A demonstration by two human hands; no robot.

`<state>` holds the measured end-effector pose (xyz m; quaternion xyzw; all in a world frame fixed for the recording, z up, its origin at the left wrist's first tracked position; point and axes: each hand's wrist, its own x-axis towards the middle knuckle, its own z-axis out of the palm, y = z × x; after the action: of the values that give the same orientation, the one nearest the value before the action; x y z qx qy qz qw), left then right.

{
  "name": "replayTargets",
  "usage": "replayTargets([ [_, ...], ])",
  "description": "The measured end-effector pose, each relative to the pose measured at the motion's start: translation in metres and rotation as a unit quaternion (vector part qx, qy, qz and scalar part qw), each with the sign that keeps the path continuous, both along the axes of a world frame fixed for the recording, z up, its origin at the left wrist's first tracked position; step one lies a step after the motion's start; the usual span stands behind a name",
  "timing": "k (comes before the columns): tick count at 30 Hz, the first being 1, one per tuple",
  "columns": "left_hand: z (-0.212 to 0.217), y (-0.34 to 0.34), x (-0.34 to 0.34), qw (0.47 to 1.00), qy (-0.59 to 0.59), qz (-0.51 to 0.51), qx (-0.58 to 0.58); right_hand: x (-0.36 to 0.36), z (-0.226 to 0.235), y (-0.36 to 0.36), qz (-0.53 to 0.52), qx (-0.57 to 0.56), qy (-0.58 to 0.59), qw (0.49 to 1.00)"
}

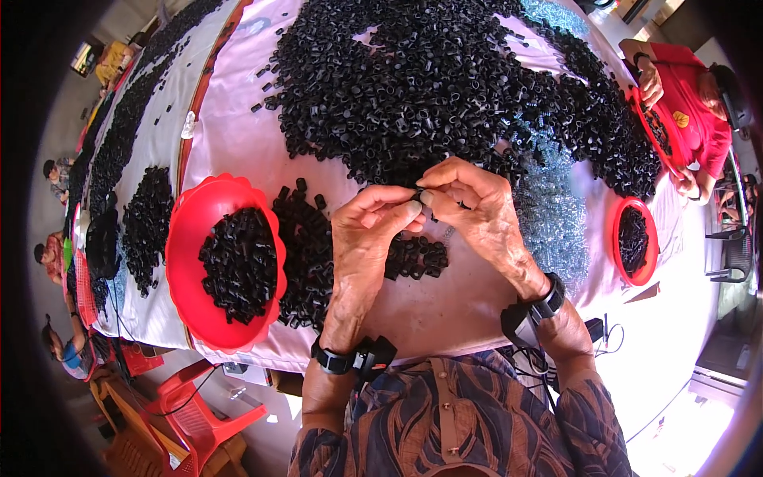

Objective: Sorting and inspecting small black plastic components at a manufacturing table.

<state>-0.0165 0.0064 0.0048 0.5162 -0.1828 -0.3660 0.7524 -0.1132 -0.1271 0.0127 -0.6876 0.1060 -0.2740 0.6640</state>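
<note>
My left hand point(366, 230) and right hand point(483, 213) meet before the heap of hollow black plastic pieces point(397, 87), thumb and forefinger of each pinched narrow on one small black piece point(419, 193). It sits between my fingertips above the pink tablecloth point(445, 318), mostly hidden, so I cannot tell whether it is one part or two joined. I take the step in hand to be working it by fingertip, perhaps fitting or checking. The next move seems to call for a steady left pinch while my right thumb presses or turns; the red scalloped bowl point(184, 294), part-filled with a black batch point(240, 266), stands to my left
</note>
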Motion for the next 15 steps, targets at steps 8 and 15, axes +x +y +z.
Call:
replayTargets([
  [8, 0.0017, -0.0002, -0.0016, 1.0, 0.014, 0.013, -0.015, 0.0008, 0.0013, 0.0027, -0.035, -0.042, 0.006, 0.999],
  [15, -0.0041, 0.0026, 0.0003, 0.999, 0.024, 0.01, -0.021, -0.0009, 0.0011, 0.0026, -0.038, -0.211, -0.015, 0.977],
])
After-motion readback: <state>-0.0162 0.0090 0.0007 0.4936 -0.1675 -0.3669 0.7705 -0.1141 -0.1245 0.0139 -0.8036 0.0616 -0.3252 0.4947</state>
